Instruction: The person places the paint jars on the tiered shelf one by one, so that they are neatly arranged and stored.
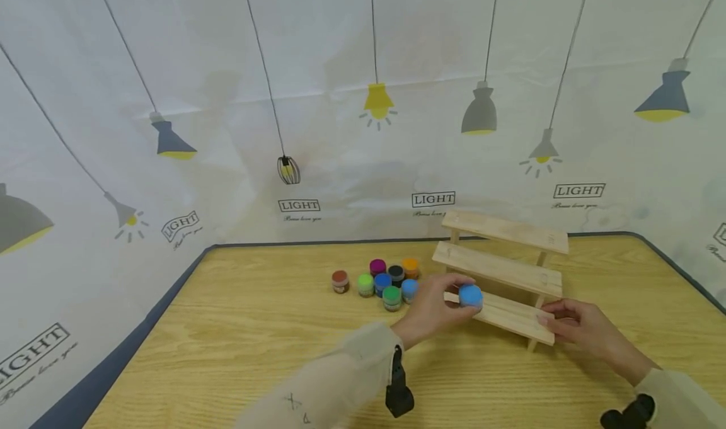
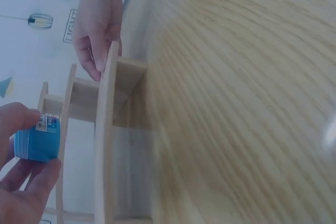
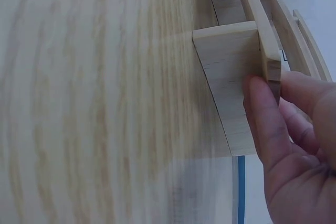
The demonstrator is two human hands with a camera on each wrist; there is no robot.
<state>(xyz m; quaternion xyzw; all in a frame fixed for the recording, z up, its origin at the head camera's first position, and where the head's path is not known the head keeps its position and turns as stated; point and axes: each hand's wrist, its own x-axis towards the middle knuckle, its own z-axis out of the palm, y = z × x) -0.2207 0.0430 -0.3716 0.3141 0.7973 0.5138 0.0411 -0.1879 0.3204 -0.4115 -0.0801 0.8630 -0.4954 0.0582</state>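
Note:
My left hand [image 1: 432, 308] pinches a blue paint jar [image 1: 470, 296] between thumb and fingers, over the left part of the lowest board of a three-step wooden display stand [image 1: 513, 317]. In the left wrist view the jar [image 2: 44, 145] shows a printed label on its side, and its body lies across my fingertips. At the stand's right side, my right hand [image 1: 590, 329] grips the end of that lowest board. The right wrist view shows the board end [image 3: 272, 72] between thumb and fingers, beside the upright support [image 3: 228, 72].
Left of the stand, several paint jars cluster on the wood-grain table [image 1: 238, 334], among them a green jar [image 1: 391, 298], an orange jar [image 1: 410, 268] and a second light blue jar [image 1: 409, 289]. A red-brown jar [image 1: 340, 281] stands slightly apart. Behind rises a lamp-print backdrop [image 1: 334, 120].

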